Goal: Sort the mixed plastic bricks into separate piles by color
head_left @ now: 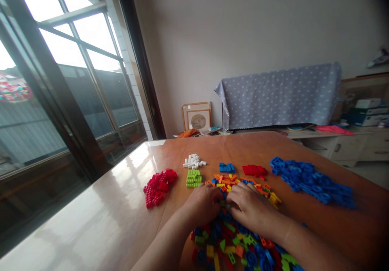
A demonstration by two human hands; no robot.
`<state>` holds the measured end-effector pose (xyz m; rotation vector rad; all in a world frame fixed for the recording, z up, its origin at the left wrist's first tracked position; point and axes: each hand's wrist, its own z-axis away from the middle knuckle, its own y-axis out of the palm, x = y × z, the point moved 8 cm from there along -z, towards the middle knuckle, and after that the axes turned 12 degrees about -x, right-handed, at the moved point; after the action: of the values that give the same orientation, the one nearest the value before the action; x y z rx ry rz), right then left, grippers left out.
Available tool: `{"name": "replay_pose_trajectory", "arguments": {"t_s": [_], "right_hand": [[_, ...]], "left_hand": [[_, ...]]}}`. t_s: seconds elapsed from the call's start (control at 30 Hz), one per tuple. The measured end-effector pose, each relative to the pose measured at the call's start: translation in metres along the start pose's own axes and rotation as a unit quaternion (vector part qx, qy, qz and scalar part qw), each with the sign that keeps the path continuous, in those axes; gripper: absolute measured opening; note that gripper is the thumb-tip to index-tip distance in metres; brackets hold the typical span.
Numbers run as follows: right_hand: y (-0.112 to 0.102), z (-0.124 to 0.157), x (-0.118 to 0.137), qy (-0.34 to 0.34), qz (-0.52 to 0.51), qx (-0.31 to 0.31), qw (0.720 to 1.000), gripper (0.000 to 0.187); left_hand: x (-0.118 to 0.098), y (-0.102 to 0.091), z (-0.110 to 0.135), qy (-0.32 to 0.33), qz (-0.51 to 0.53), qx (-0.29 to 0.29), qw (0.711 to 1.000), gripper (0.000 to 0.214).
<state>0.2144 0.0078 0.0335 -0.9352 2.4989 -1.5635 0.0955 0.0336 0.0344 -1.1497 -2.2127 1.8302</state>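
My left hand and my right hand are close together over a mixed pile of plastic toy building blocks. The fingers of both hands curl inward and meet at the middle of the pile. A small greenish block shows dimly between the fingertips; which hand grips it is blurred. Orange and yellow blocks lie just beyond my fingers. Past my left hand, lime green blocks sit in neat rows. Blue blocks and red blocks are grouped farther back.
Crimson blocks form a heap at the left, with white blocks behind. A large heap of blue pieces spreads along the right. All lie on a glossy wooden table. Beyond it stands a cloth-draped object against the wall.
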Motion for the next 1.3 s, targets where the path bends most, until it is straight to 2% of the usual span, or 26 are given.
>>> {"name": "replay_pose_trajectory", "arguments": {"t_s": [0.2, 0.37, 0.53, 0.67, 0.83, 0.97, 1.1, 1.3], "right_hand": [[-0.005, -0.002, -0.011, 0.011, 0.007, -0.013, 1.0, 0.01], [-0.005, -0.002, -0.008, 0.002, -0.001, -0.017, 1.0, 0.01], [-0.005, -0.003, -0.01, 0.004, -0.007, -0.029, 1.0, 0.009], [-0.012, -0.003, -0.01, 0.003, 0.003, -0.05, 0.999, 0.01], [-0.022, -0.002, -0.004, -0.005, 0.0, -0.064, 0.998, 0.013], [-0.015, -0.002, -0.011, -0.007, -0.005, -0.064, 0.998, 0.014], [-0.004, -0.003, -0.021, -0.01, -0.012, -0.055, 0.998, 0.012], [-0.005, -0.002, -0.021, -0.007, -0.008, -0.06, 0.998, 0.014]], "left_hand": [[0.0, 0.003, -0.002, 0.003, 0.012, 0.006, 1.0, 0.017], [-0.002, 0.004, -0.003, -0.022, 0.02, 0.022, 0.999, 0.015], [0.002, 0.003, -0.004, -0.014, 0.024, 0.0, 1.0, 0.011], [0.031, -0.019, -0.005, -0.053, 0.034, -0.095, 0.994, 0.014], [0.096, -0.049, 0.002, -0.187, 0.006, -0.185, 0.965, 0.014], [0.131, -0.055, 0.006, -0.231, -0.016, -0.21, 0.95, 0.012], [0.143, -0.048, 0.006, -0.233, -0.041, -0.21, 0.949, 0.011], [0.141, -0.045, 0.002, -0.205, -0.077, -0.214, 0.952, 0.011]]}}
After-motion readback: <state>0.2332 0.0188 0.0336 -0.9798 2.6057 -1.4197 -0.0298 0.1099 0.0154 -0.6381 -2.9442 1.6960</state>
